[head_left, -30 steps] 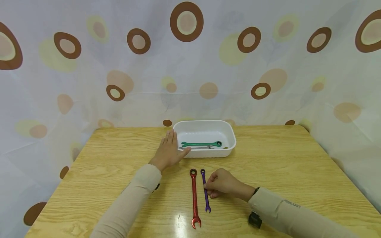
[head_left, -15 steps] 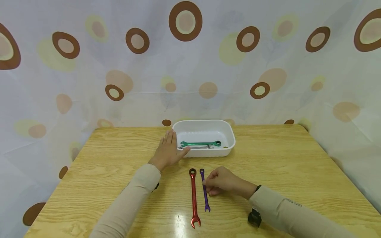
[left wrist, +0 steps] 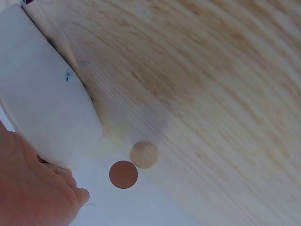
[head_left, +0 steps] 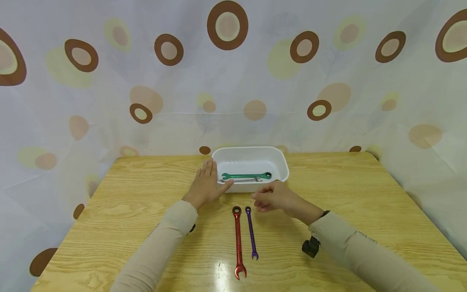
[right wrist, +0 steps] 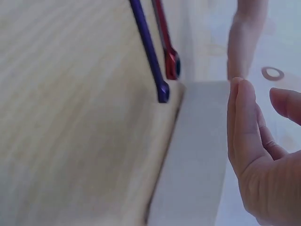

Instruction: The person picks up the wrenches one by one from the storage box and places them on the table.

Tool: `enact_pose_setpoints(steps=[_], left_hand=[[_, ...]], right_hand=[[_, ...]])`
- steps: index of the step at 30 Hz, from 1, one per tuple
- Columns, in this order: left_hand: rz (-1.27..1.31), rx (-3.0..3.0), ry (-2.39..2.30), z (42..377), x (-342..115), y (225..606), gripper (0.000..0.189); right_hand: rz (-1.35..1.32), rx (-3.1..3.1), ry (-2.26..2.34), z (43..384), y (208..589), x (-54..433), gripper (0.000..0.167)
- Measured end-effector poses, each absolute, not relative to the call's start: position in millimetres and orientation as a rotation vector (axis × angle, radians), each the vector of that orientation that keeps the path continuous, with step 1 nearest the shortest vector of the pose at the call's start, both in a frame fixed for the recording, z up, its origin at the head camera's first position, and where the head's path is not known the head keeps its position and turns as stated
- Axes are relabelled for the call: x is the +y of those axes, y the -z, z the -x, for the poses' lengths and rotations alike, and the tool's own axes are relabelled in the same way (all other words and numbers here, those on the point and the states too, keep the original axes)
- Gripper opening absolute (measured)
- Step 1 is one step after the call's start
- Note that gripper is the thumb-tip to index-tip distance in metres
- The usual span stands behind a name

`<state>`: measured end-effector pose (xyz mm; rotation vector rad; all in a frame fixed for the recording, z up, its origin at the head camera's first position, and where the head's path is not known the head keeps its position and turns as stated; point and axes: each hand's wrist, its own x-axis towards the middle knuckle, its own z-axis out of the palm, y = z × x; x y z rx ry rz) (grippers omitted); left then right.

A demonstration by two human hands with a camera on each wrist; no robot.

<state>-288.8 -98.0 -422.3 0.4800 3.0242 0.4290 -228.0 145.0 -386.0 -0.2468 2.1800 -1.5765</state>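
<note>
My left hand [head_left: 206, 184] lies with straight fingers along the left end of a white tray [head_left: 251, 187], its thumb across the front rim. Inside the tray are a green ratcheting wrench [head_left: 246, 176] and a grey wrench [head_left: 240, 180]. My right hand [head_left: 275, 198] hovers just in front of the tray's front wall. The right wrist view shows its fingers fairly straight and the thumb apart, with nothing between them. Below that hand, a purple ratcheting wrench [head_left: 251, 233] lies on the table, ring end toward the tray. Beside it on the left is a longer red ratcheting wrench [head_left: 238, 243].
The wooden table [head_left: 146, 227] carries the tray near its back edge. Behind it hangs a pale curtain [head_left: 251, 81] with brown and yellow circles. A small black device [head_left: 311, 246] is strapped at the right wrist.
My right hand has left the middle of the purple wrench and moved away toward the tray's front wall. The wrenches and my left hand have stayed where they were.
</note>
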Motion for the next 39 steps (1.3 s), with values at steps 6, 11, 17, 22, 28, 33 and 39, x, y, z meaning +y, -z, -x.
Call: enact_pose_setpoints(steps=[6,11,17,22,28,33,39], left_hand=[[-0.498,3.028,-0.411,287.7,-98.6,419.4,0.101],[-0.503,3.024,-0.404,287.1,-98.8,417.9,0.101],[-0.509,3.031,-0.421,287.8,-98.3,419.0,0.101],[-0.505,3.026,-0.416,287.5,-98.6,418.9,0.100],[-0.496,3.025,-0.419,289.3,-99.0,419.3,0.100],[-0.491,3.026,-0.401,289.5,-99.0,418.6,0.100],[-0.495,3.020,-0.403,288.2,-98.6,418.1,0.100]], right_hand=[[0.217,2.244,1.657,245.0,370.8,149.3,0.033],[0.197,2.275,1.716,258.0,363.2,149.3,0.034],[0.205,2.323,1.726,274.5,366.0,150.9,0.035],[0.243,2.378,1.661,287.2,370.3,149.1,0.038],[0.295,2.444,1.637,299.7,378.5,143.5,0.038],[0.266,2.529,1.629,310.0,390.8,137.1,0.035],[0.304,2.716,1.478,318.4,404.4,131.4,0.029]])
